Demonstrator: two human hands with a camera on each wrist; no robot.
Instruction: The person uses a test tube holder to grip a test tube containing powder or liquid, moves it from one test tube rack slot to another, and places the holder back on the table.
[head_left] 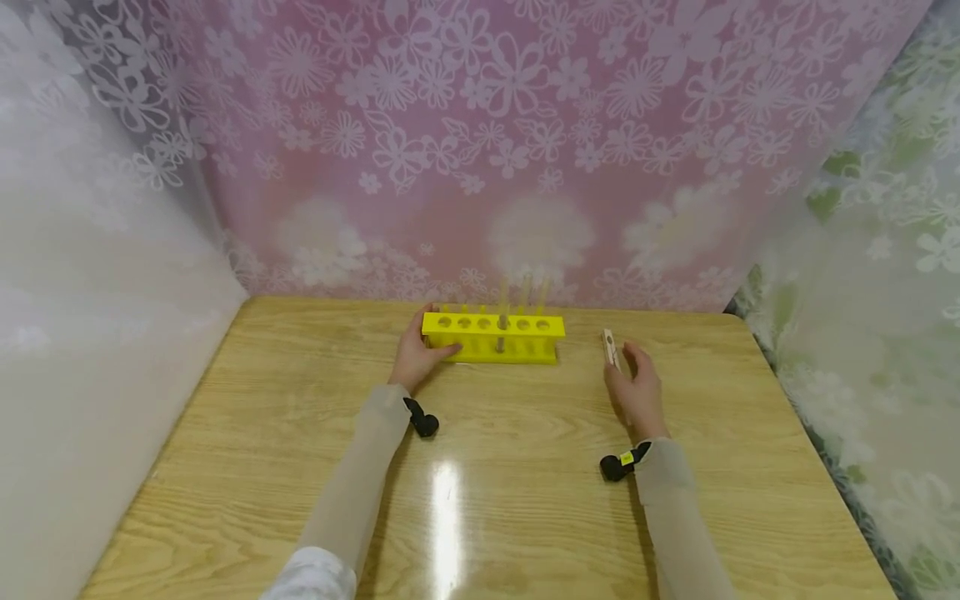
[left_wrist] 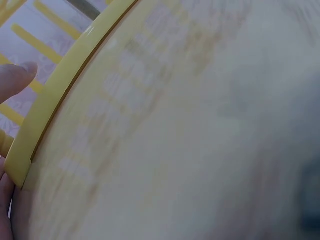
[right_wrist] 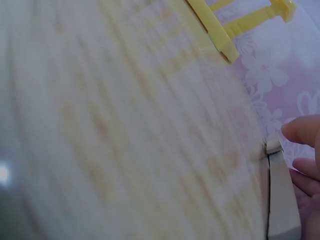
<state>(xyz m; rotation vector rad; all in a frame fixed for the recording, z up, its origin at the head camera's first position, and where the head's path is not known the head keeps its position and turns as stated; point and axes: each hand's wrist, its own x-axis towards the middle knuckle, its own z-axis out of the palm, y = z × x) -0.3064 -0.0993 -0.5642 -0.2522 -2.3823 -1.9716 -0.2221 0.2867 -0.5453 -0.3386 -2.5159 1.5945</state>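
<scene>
A yellow test tube rack (head_left: 493, 327) stands at the far side of the table, with three clear test tubes (head_left: 503, 304) upright in its right half. My left hand (head_left: 418, 354) grips the rack's left end, thumb across the front and fingers behind it. In the left wrist view, the thumb (left_wrist: 17, 80) shows above the rack's yellow base (left_wrist: 65, 80). To the right of the rack lies a wooden test tube clamp (head_left: 611, 348). My right hand (head_left: 637, 392) is beside the clamp, its fingers spread apart and not closed round the wood (right_wrist: 282, 195).
The wood-grain table (head_left: 517, 450) reaches to a pink flowered curtain (head_left: 480, 167) behind the rack. Pale sheets hang at the left (head_left: 112, 250) and right (head_left: 862, 275). Black wrist cameras (head_left: 426, 423) sit at both cuffs.
</scene>
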